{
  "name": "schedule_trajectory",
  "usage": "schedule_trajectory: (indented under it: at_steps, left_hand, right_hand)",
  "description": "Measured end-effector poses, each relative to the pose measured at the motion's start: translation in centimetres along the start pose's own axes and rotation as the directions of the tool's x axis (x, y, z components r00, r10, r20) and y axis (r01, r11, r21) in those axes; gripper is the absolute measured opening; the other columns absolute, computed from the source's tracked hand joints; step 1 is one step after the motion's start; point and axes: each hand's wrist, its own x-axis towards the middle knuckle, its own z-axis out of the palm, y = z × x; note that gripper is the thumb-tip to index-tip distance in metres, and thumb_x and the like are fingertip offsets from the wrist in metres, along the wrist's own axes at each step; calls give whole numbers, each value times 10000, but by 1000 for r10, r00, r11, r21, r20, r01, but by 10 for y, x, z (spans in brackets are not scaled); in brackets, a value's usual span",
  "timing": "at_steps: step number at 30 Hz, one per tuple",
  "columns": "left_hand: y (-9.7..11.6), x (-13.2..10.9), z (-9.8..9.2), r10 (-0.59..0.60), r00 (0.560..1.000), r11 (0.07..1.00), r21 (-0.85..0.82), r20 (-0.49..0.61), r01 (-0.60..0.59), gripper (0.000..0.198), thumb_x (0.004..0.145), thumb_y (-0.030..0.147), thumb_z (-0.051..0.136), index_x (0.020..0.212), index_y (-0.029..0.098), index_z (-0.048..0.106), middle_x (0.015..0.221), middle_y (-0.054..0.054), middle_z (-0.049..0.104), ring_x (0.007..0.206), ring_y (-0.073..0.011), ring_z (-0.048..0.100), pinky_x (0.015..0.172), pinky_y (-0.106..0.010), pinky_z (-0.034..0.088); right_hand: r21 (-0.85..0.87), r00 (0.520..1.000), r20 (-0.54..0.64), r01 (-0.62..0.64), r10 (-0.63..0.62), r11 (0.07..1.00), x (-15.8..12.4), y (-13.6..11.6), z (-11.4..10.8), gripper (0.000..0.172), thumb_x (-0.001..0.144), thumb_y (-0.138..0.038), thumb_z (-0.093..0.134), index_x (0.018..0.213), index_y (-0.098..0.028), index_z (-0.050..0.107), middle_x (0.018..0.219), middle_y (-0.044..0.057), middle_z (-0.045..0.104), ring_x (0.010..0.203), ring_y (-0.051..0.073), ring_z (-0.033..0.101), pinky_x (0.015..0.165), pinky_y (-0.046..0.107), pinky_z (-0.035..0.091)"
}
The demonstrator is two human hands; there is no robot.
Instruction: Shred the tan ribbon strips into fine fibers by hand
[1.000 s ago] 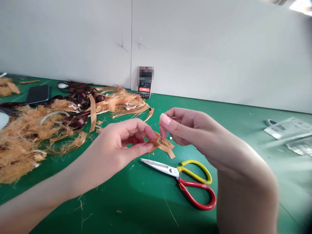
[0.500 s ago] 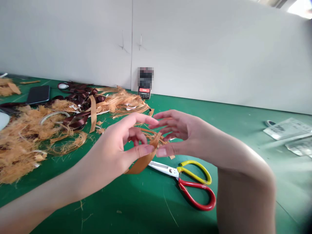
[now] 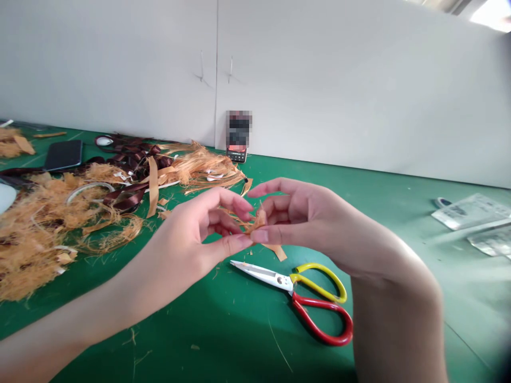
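Observation:
A small tan ribbon piece (image 3: 260,219) with a frayed, wispy edge sticks up between my two hands. My right hand (image 3: 305,221) pinches it at its base with the thumb, index finger raised and the other fingers curled behind. My left hand (image 3: 202,234) meets it from the other side, thumb tip against the ribbon and fingers curled; most of the ribbon is hidden by the fingers. Just below lies a pair of scissors (image 3: 275,277) with closed white blades, one yellow and one red handle. A flat tan scrap (image 3: 278,251) rests under my right hand.
Fluffy tan fibres (image 3: 35,239) and dark brown ribbon (image 3: 128,198) are heaped at the left, with more tan strands (image 3: 199,165) behind. A phone (image 3: 238,135) leans on the white wall; a dark phone (image 3: 63,155) lies left. Clear plastic packets (image 3: 473,210) sit right.
The ribbon's longer lower strip, which hung over the scissor blades, no longer shows there, so the blade tips are visible. My right thumb has moved left onto the ribbon.

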Motion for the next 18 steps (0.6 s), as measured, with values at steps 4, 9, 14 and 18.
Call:
schedule_trajectory:
  at_steps: [4, 9, 14, 18]
  left_hand:
    - [1, 2, -2, -67, 996, 994, -78, 66, 72, 84, 847, 304, 644, 895, 236, 634, 863, 48, 667, 823, -105, 639, 704, -189, 487]
    - [0, 3, -3, -133, 977, 958, -233, 165, 169, 45, 833, 260, 669, 872, 238, 661, 814, 60, 645, 772, -86, 612, 692, -177, 460]
    - [1, 1, 1, -137, 970, 928, -318, 199, 196, 51, 857, 198, 632, 812, 220, 624, 790, 64, 593, 775, -71, 559, 680, -152, 417]
    - [-1, 0, 2, -132, 974, 909, -369, 182, 192, 87, 869, 191, 603, 789, 216, 582, 759, 59, 552, 749, -86, 522, 674, -177, 397]
  right_hand:
    - [10, 999, -31, -23, 23, 1000, 1, 0, 1, 455, 691, -199, 766, 1066, -220, 509, 690, -57, 625, 544, 87, 590, 548, 239, 497]
    - [-50, 999, -24, -31, 30, 998, 4, 1, 2, 481, 655, -118, 761, 1051, -206, 503, 634, -58, 628, 514, 84, 576, 509, 221, 476]
    - [-51, 999, -33, -11, 9, 999, 5, 2, 4, 441, 642, -75, 746, 1000, -202, 522, 606, -71, 625, 530, 82, 590, 493, 197, 459]
    - [71, 1000, -23, 14, -13, 997, 3, 0, 7, 383, 627, -95, 781, 887, -204, 523, 567, -85, 614, 502, 73, 588, 474, 190, 444]
